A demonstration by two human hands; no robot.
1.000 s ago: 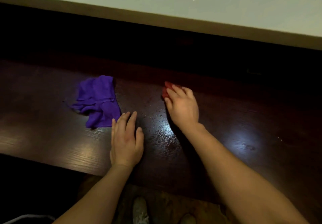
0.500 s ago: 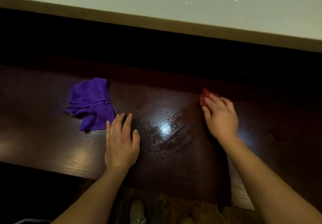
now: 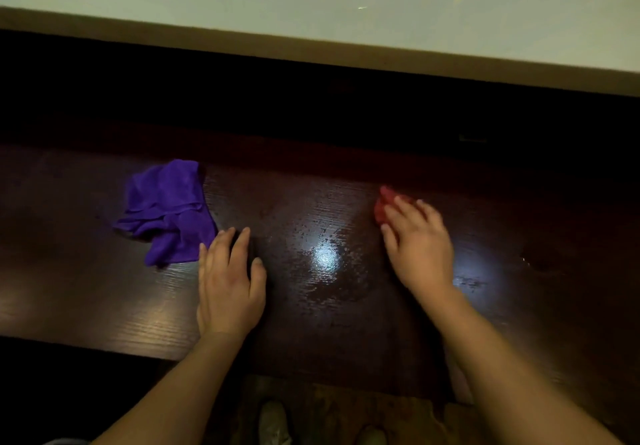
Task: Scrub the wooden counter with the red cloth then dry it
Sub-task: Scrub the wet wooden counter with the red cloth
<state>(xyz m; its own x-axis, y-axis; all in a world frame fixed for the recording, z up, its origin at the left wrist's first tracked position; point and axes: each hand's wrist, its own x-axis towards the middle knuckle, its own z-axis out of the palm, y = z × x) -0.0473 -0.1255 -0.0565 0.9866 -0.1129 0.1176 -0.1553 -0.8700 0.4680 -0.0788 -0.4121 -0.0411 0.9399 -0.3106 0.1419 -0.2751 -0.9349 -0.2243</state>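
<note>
The dark wooden counter runs across the view, with a wet, shiny patch in its middle. My right hand presses flat on the red cloth, which mostly hides under the fingers; only its far left edge shows. My left hand rests palm down on the counter with fingers apart, holding nothing. A crumpled purple cloth lies just left of my left fingertips, almost touching them.
A pale glossy surface with a tan edge lies beyond a dark gap behind the counter. Below the counter's near edge my shoes stand on the floor. A small dark mark sits on the counter at the right.
My right hand slid the red cloth to the right across the counter, then slightly back left. My left hand and the purple cloth stayed in place.
</note>
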